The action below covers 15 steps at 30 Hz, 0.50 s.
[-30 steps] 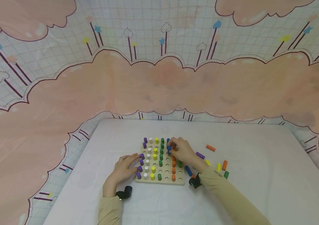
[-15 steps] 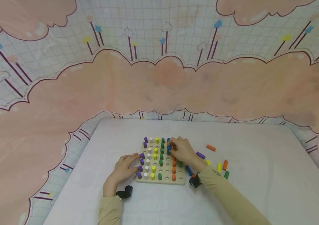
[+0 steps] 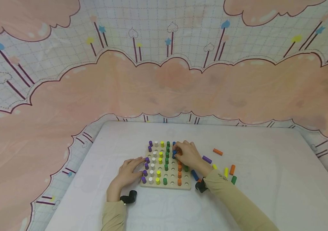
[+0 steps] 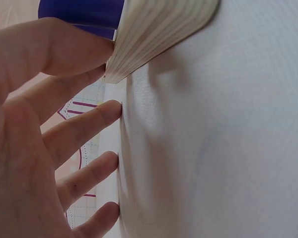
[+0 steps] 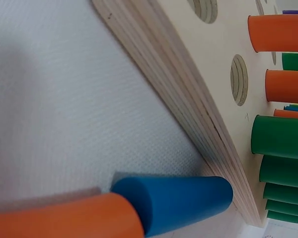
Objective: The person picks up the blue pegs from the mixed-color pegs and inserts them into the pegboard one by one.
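A wooden pegboard lies on the table, with upright pegs in purple, white, yellow, green, blue and orange columns. My right hand pinches a blue peg over the blue column near the far side. Whether that peg sits fully in its hole is hidden by the fingers. At the board's left edge rests my left hand, its fingers spread and fairly straight. In the left wrist view, the thumb and index fingertip touch the board's side, below a purple peg. The right wrist view does not show my right hand.
Right of the board lie loose pegs: a blue peg against its edge, an orange peg beside that, and purple, yellow, green and more orange ones. Both wrists wear black cameras. A patterned cloth hangs behind.
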Each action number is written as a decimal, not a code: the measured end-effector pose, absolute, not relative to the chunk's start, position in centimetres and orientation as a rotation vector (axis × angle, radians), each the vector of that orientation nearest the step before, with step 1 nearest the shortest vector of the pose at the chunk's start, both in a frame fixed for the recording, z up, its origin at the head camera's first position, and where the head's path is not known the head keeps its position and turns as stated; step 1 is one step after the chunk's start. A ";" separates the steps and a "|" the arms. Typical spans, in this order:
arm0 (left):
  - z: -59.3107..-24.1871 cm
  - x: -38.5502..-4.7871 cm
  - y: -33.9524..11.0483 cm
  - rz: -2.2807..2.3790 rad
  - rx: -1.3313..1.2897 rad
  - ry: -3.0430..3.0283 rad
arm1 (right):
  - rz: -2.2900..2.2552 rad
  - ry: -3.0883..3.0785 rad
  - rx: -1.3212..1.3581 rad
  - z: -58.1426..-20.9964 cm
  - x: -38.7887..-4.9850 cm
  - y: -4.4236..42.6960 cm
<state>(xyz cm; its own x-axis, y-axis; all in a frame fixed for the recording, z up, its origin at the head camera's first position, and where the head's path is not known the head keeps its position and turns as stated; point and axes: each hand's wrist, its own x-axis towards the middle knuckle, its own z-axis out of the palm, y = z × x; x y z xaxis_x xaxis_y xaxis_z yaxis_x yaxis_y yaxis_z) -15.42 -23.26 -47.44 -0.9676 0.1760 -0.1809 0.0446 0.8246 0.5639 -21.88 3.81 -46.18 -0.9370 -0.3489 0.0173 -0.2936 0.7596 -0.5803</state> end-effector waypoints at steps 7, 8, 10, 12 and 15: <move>-47.5 -15.5 -23.2 0.850 0.175 2.782 | -0.920 2.862 -0.512 -46.4 -21.9 3.9; -47.5 -15.5 -23.2 0.849 0.172 2.782 | -0.921 2.861 -0.513 -46.3 -21.9 3.9; -47.5 -15.5 -23.2 0.847 0.167 2.781 | -0.926 2.861 -0.514 -46.3 -21.9 3.9; -47.5 -15.5 -23.2 0.844 0.165 2.782 | -0.927 2.860 -0.518 -46.3 -21.9 3.9; -47.5 -15.5 -23.3 0.842 0.166 2.785 | -0.933 2.860 -0.523 -46.3 -21.9 3.9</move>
<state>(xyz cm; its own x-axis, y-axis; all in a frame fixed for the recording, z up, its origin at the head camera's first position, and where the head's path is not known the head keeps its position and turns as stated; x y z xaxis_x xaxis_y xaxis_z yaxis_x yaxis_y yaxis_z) -15.47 -23.30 -47.50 -0.9679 0.1727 -0.1825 0.0426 0.8286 0.5582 -21.90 3.85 -46.30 -0.9375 -0.3473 0.0216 -0.2933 0.7552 -0.5863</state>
